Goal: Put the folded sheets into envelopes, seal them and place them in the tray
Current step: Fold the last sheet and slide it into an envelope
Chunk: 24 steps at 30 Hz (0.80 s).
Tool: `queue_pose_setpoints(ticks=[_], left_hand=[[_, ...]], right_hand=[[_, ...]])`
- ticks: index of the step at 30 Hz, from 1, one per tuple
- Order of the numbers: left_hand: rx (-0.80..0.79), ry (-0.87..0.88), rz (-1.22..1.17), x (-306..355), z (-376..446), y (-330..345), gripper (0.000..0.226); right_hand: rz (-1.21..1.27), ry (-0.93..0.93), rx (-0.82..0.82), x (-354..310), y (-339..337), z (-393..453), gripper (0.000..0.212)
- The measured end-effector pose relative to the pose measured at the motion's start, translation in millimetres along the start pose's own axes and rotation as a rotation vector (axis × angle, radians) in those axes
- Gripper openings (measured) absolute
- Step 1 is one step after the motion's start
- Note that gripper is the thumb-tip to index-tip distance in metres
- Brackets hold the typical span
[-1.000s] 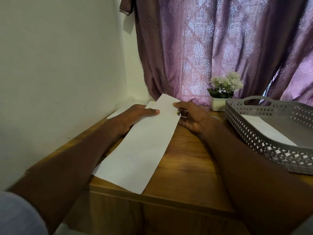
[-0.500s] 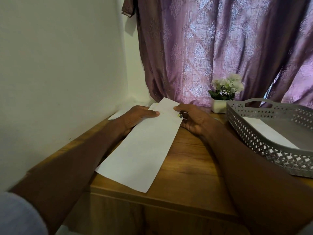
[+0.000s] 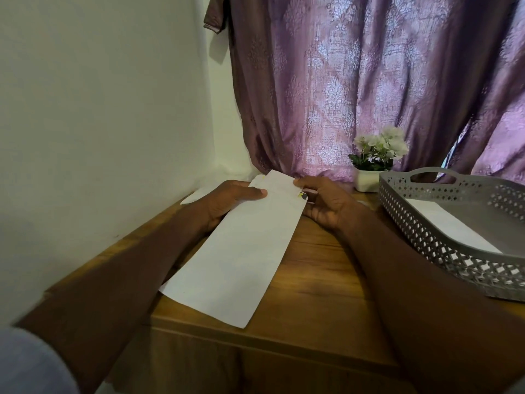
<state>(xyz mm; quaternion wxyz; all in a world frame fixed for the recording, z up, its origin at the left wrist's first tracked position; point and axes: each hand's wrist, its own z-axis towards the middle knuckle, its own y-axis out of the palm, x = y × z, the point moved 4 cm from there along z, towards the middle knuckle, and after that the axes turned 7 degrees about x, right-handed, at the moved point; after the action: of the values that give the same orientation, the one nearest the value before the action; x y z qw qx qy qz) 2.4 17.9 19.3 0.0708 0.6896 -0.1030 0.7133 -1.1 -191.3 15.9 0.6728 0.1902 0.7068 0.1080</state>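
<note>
Both hands, left hand and right hand, grip white envelope on wooden table; grey tray at right.

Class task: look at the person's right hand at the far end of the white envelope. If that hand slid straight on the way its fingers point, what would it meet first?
The right hand points leftward across the envelope it pinches. Going straight on, it would probably meet the left hand first, whose thumb rests on the same end. Depth is hard to judge.

Nothing legible shows: the white envelope is blank, and a small yellow-black mark at its far right corner is unreadable.
</note>
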Motion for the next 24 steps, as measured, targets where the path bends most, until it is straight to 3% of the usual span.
queue_pose_setpoints(ticks=[5, 11, 18, 24], left_hand=[[0.002, -0.005, 0.019, -1, -1, 1, 0.041], [-0.01, -0.006, 0.019, -2, 1, 1, 0.062], [0.012, 0.003, 0.07, -1, 0, 1, 0.052], [0.026, 0.003, 0.109, 1, -3, 3, 0.037]], right_hand=[[0.027, 0.006, 0.026, 0, -2, 1, 0.012], [0.003, 0.002, 0.029, 1, -3, 4, 0.011], [-0.1, 0.003, -0.044, 4, 2, 8, 0.043], [-0.098, 0.01, -0.065, 2, 2, 7, 0.028]])
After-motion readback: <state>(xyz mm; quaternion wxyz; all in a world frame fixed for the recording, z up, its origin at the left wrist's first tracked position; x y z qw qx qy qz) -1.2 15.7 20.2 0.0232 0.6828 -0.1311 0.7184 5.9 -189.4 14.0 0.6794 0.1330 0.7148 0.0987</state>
